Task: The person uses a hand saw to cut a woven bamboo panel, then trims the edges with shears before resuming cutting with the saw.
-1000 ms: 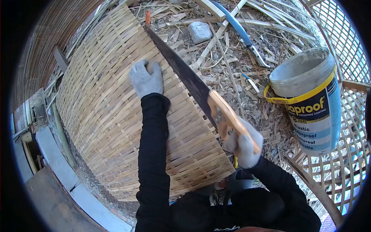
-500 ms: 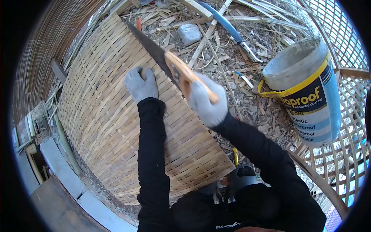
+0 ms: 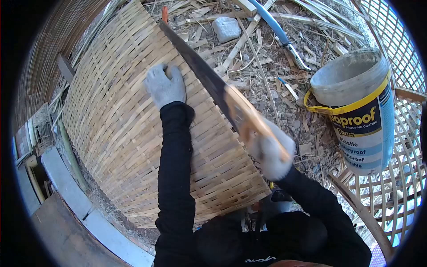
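The left arm stretched straight to the far side, its gloved left hand [image 3: 164, 86] resting loosely spread on the woven mat [image 3: 129, 120], gripping nothing. Nearer and to the right, the gloved right hand [image 3: 275, 153] was closed round the handle of the saw [image 3: 224, 92], whose blade pointed far left along the mat's right edge.

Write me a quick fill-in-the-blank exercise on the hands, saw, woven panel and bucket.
1. The right hand grips the saw by its ____.
2. The ____ hand rests on the woven panel.
3. Both hands wear ____.
4. The strip above the lettering on the bucket is ____.

Missing words: handle; left; gloves; yellow.
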Available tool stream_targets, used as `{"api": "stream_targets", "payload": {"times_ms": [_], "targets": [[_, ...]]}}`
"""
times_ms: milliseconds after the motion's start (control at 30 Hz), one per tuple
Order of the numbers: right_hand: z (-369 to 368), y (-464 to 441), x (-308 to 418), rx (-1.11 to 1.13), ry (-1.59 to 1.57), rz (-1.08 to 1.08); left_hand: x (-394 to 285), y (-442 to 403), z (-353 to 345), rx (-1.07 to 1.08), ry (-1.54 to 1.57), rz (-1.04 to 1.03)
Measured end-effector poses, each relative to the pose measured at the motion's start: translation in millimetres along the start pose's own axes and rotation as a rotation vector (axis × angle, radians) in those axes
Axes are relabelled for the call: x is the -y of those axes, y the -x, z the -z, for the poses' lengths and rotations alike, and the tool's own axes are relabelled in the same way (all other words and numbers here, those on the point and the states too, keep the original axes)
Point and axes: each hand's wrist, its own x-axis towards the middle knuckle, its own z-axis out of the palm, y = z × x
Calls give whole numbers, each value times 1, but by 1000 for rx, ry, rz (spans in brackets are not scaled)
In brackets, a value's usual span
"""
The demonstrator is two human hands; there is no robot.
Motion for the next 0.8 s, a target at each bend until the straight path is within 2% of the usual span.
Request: {"api": "stream_targets", "payload": {"times_ms": [67,167,233,333,367,433,600,733,800], "targets": [[-29,-51,-20,-29,33,200,-5,0,-2,-3,-8,41],[-45,-112,-3,-20,-17,79,2,2,-2,-15,3,22],[-41,-114,-1,-38,-196,-10,-3,1,2,-23,44,24],[-27,-78,10,-77,-340,90,-4,-2,4,-25,85,42],[-11,-64,14,-109,-148,143,-4,-2,7,-18,72,34],[20,-40,6,-116,-42,233,-1,0,5,-26,50,29],[86,-23,-24,-139,576,449,2,-1,1,-76,12,-30],[114,-22,-51,42,970,531,3,-1,0,-63,0,-42],[113,-23,-63,178,1025,415,4,-1,0,-74,-16,-53]]}}
